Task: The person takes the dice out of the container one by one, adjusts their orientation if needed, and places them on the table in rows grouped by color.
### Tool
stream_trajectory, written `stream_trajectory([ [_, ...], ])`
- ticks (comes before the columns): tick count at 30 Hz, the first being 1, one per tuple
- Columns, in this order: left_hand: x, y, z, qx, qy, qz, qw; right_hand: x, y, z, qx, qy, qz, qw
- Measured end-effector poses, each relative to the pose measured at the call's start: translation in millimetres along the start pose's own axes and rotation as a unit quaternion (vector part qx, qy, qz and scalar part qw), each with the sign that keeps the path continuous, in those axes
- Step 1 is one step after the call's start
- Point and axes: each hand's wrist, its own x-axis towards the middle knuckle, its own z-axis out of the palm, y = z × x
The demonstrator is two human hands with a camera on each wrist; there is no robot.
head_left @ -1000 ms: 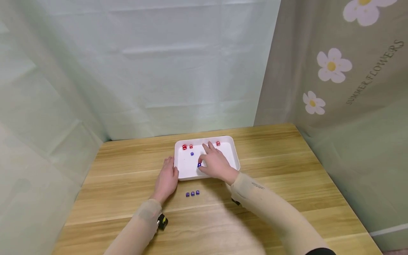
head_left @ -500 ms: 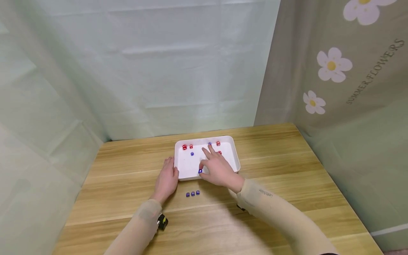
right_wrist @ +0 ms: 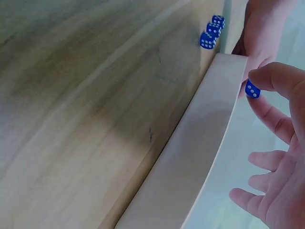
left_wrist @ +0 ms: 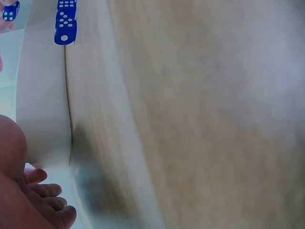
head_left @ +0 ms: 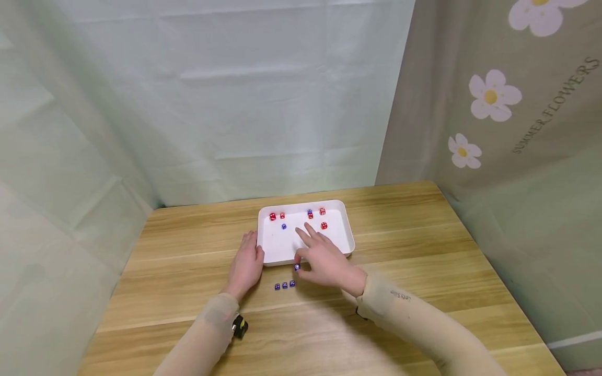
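The right hand (head_left: 326, 263) pinches a blue die (right_wrist: 253, 89), grip closed — while the straight-fingered left hand (head_left: 246, 265) touches the white tray (head_left: 279, 248).

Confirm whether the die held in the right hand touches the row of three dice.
Apart. The head view shows bare tabletop between the held blue die and the row of three dice.

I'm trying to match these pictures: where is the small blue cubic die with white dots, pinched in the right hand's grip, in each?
Head: blue die, lower centre.
Left wrist: blue die, top-left corner.
Right wrist: blue die, upper right.
Shared landmark: the white rectangular tray, seen in all three.
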Motion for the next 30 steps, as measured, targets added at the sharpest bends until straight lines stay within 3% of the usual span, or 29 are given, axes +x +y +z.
stream_trajectory([
  [13, -0.5, 3.1, -2.1, -0.001, -0.004, -0.003, 1.0, -13.4, -2.0, 14.5, -0.02, -0.023, -0.01, 0.999],
  [30, 0.3, 2.8, -2.0, -0.004, -0.007, -0.008, 0.9999, -12.1, -5.8, 30.7, -0.074, -0.023, -0.026, 0.997],
])
